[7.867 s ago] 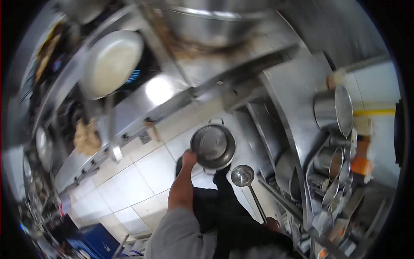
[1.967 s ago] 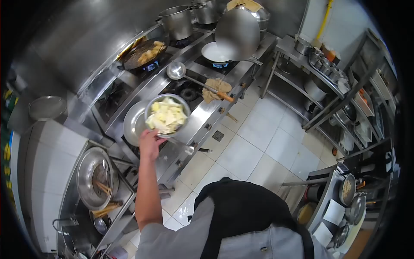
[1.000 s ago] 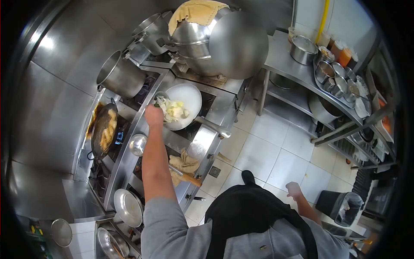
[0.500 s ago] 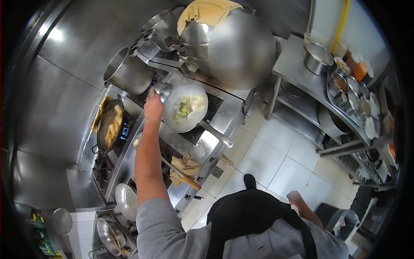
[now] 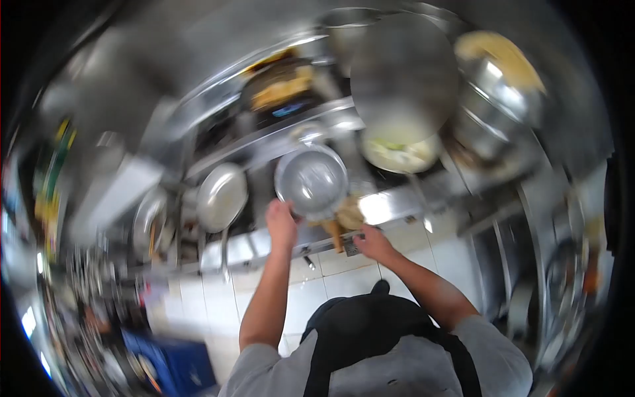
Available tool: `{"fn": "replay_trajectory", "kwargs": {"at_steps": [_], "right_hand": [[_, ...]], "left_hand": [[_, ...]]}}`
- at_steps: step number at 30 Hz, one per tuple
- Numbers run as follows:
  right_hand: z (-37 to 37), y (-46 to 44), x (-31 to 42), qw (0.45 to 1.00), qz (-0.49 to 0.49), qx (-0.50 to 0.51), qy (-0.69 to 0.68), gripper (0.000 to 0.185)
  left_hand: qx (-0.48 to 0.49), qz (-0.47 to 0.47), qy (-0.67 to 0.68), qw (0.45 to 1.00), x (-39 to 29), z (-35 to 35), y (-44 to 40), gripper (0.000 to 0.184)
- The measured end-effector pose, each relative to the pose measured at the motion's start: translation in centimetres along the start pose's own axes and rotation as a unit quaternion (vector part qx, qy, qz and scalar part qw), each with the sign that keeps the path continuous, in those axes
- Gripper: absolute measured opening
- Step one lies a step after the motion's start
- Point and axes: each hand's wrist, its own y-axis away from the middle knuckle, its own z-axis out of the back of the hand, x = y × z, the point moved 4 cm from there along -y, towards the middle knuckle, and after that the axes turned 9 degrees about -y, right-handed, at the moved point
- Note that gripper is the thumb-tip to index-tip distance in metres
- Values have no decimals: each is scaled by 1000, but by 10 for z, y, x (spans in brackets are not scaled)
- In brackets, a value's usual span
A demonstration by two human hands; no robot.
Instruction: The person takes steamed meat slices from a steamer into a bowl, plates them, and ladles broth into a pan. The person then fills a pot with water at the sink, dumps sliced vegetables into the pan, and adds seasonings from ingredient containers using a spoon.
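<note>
My left hand is closed at the lower left edge of a round metal pot above the stove front. The fingers' exact hold is blurred. Near the stove edge, my right hand has curled fingers, smeared by motion; whether they grip anything does not show. Just above it lie a tan cloth and a wooden handle. To the right of the pot, a pale frying pan contains green and white vegetable pieces, partly covered by a grey blur.
Behind, a dark pan with yellow-brown food sits over a blue flame. Another frying pan rests to the left, its handle toward me. A large pot with a yellow cloth stands at right. A blue box is lower left.
The view has swung round and blurred. My left hand has come back toward me with the metal pot, away from the back of the stove. My right hand has risen from my side to the stove front.
</note>
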Motion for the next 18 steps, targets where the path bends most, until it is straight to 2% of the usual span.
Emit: {"fn": "replay_trajectory", "kwargs": {"at_steps": [1,2,3,4,5,6,7,8,9,10,11,13,14,16,18], "right_hand": [[-13,-27,15,999,19,-2,35,37],[-28,-48,19,998,57,40,-9,38],[-42,-68,21,991,91,86,-56,40],[-63,-102,3,985,140,98,-6,37],[-80,-134,-15,975,191,105,41,36],[-85,-143,-11,977,146,146,52,35],[-96,-151,-14,962,60,247,-96,26],[-87,-149,8,970,52,233,47,25],[-88,-146,17,963,90,248,60,30],[-94,-143,22,960,121,245,62,38],[-99,-146,18,954,114,270,64,39],[-110,-167,10,946,111,297,63,40],[-113,-171,5,940,75,329,56,39],[-122,-187,-7,922,-2,386,43,39],[-124,-188,-6,913,-27,408,7,34]], "left_hand": [[-50,68,21,996,29,40,31,12],[-87,119,60,987,67,82,66,10],[-168,164,135,963,63,109,110,10],[-207,186,115,954,87,146,150,11],[-290,190,102,932,119,179,189,17],[-367,188,-6,911,139,209,234,23],[-446,201,-90,867,134,231,285,27],[-535,190,-155,809,150,246,335,29],[-617,215,-166,738,142,250,386,31],[-690,220,-92,683,167,260,434,28],[-749,199,17,632,174,252,479,22],[-829,105,142,531,143,235,542,13],[-851,53,180,490,138,230,574,10],[-894,-3,191,405,136,226,636,9],[-919,-71,211,326,138,226,694,8]]}}
